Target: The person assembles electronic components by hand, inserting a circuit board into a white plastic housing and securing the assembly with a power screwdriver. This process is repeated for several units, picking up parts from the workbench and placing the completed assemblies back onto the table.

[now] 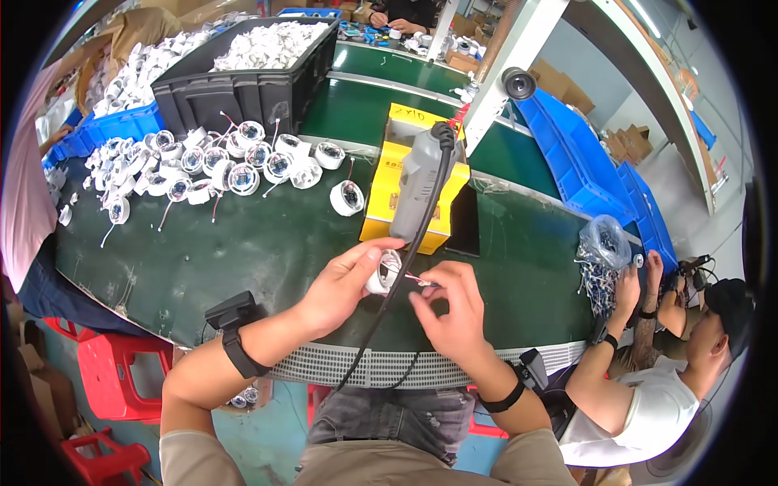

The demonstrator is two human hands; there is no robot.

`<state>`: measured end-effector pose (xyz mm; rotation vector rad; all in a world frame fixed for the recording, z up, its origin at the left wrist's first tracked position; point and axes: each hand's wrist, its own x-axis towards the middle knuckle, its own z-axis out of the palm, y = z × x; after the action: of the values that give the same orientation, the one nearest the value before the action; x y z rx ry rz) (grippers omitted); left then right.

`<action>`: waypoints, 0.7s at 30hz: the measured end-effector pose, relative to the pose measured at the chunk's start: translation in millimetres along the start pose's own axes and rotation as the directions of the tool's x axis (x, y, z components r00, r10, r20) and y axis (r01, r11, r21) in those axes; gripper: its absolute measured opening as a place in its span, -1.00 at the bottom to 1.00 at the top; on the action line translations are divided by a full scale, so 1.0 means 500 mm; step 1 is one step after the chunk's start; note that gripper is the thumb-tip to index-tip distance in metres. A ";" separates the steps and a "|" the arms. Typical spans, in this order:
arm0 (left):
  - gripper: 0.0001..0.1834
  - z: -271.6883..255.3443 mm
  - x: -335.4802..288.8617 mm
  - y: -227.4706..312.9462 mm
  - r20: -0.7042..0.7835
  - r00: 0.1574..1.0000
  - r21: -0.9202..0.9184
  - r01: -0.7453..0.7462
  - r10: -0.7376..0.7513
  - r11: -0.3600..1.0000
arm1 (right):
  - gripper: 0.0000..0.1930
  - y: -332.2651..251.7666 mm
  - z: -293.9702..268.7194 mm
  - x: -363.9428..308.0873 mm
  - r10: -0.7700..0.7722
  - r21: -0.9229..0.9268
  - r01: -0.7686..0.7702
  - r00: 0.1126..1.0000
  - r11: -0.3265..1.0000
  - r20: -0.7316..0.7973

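My left hand (342, 282) is closed on a white round plastic housing (379, 281), tilted so its open side faces right. Thin red and dark wires (414, 279) run out of it to my right hand (455, 314), whose thumb and fingers pinch their end, apparently at a small connector. Just beyond both hands, a grey handheld power tool (416, 185) rests nose-down against a yellow stand (439, 223). Its black cable (421, 231) hangs in front of the housing and partly hides it. A similar white housing (347, 198) with a wire lies left of the stand.
Many white housings (243, 176) with circuit boards cover the far left of the green table (243, 251). Behind them are a black crate (235, 93) and a blue bin (130, 121). At right, a co-worker (648, 397) sits by a bundle of wires (598, 283) and blue trays (571, 154).
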<state>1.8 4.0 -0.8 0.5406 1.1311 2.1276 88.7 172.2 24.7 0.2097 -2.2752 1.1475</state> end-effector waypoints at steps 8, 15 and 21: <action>-0.60 0.014 -0.010 0.018 -0.076 0.996 -0.041 -0.051 0.048 0.998 | -0.78 0.023 -0.020 0.000 -0.082 0.167 0.075 0.996 0.983 0.039; -0.58 0.021 -0.012 0.014 -0.048 0.997 -0.132 -0.068 0.063 0.989 | -0.79 0.011 -0.014 0.014 0.061 0.102 -0.068 0.995 0.992 0.078; -0.45 0.004 -0.011 0.009 0.075 0.988 -0.012 -0.137 0.138 0.990 | -0.81 0.001 -0.028 0.022 0.164 0.407 -0.279 0.942 0.870 0.293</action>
<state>5.2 -0.5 3.6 0.7084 1.0711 2.2073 85.5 184.9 37.0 0.2845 -2.2568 1.8585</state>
